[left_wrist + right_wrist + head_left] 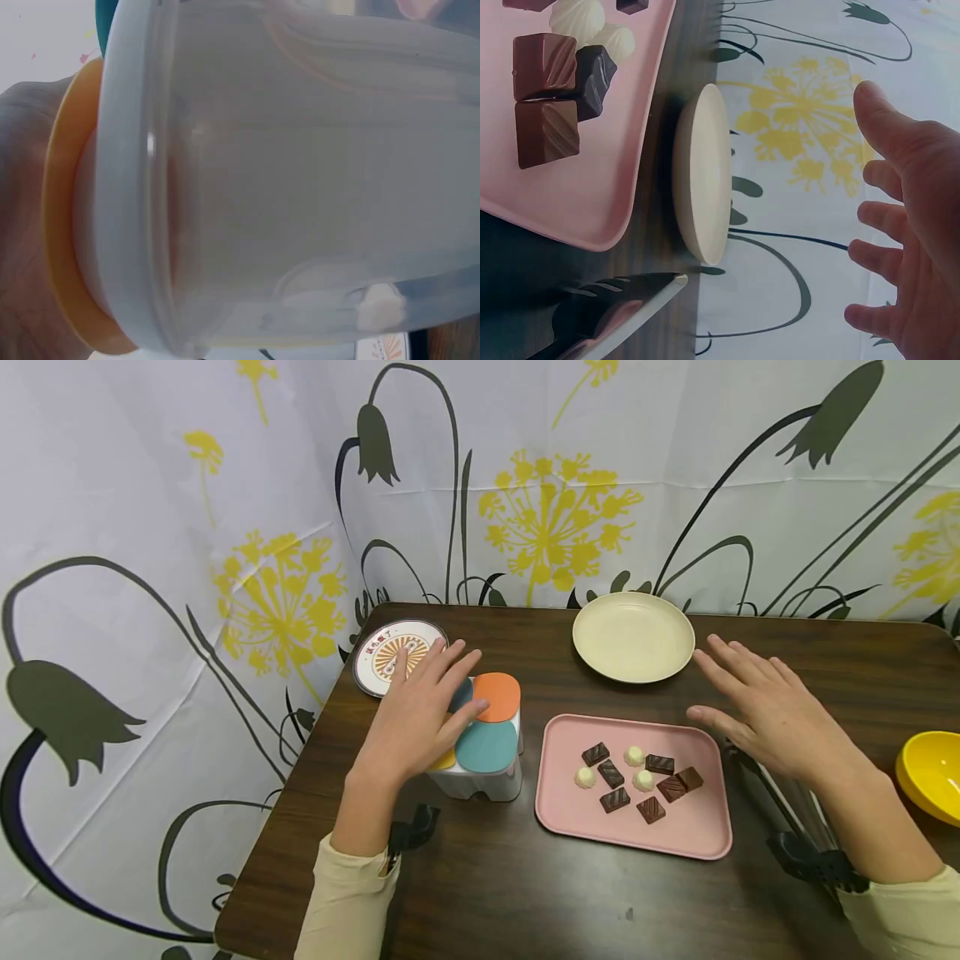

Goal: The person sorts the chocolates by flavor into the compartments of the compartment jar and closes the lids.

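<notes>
In the head view my left hand (416,718) is spread over a clear-sided container (487,787) with lids in several colours, such as an orange lid (497,696) and a teal lid (486,747). Whether it touches the lids I cannot tell. The left wrist view is filled by the container's wall (315,195). My right hand (783,727), fingers extended and holding nothing, hovers above tongs (783,800) that it partly hides. Between the hands lies a pink tray (570,810), carrying several dark chocolates (615,800) and white chocolates (634,756).
A cream plate (633,639) stands at the table's back edge. Behind my left hand lies a round white plate-like item (372,670) with an orange print. At the far right sits a yellow bowl (933,777). A flowered curtain (525,427) hangs behind the table (487,877).
</notes>
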`<state>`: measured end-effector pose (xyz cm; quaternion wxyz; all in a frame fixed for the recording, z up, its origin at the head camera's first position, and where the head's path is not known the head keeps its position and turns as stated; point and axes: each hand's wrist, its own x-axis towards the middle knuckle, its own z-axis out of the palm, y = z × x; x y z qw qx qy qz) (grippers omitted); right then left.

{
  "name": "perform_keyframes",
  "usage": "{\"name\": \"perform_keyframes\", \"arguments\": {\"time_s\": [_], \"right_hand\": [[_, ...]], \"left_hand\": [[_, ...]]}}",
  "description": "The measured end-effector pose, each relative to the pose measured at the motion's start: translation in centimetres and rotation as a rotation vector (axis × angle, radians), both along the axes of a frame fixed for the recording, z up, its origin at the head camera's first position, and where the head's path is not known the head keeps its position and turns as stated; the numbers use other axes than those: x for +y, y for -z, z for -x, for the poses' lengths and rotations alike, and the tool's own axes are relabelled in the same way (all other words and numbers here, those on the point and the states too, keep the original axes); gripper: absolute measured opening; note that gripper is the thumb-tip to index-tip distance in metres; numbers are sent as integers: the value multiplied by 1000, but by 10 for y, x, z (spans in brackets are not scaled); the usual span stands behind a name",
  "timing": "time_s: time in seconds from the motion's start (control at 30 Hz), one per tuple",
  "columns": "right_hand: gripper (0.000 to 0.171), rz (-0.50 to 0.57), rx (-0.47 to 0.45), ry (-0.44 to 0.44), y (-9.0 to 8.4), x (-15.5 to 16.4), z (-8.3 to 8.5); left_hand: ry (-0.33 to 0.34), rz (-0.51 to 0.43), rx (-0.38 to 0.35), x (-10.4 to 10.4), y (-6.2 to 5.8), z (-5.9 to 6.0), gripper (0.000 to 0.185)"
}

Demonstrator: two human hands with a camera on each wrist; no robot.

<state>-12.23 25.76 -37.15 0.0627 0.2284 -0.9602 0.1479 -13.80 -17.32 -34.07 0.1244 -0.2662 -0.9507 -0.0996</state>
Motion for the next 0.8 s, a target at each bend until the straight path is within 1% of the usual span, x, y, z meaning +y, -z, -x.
{"name": "perform_keyframes", "arguments": {"time_s": [0.17,0.3,0.4,0.53,0.7,0.8], "right_hand": [[77,20,9,-14,-1,-2,0],[76,42,58,-57,-2,-9,-1],[75,59,133,-127,-3,-21,-1],[68,88,215,-241,-2,-46,-3],[59,148,250,-388,2,-85,-9],[55,186,248,-473,5,-111,-13]], "left_hand": [[-2,-15,-2,-4,0,-4,64],[19,-52,11,-9,2,-9,61],[51,-103,38,-12,6,-14,58],[114,-175,87,-13,16,-24,56],[222,-242,147,-10,31,-34,55],[260,-282,182,-10,40,-36,54]]}}
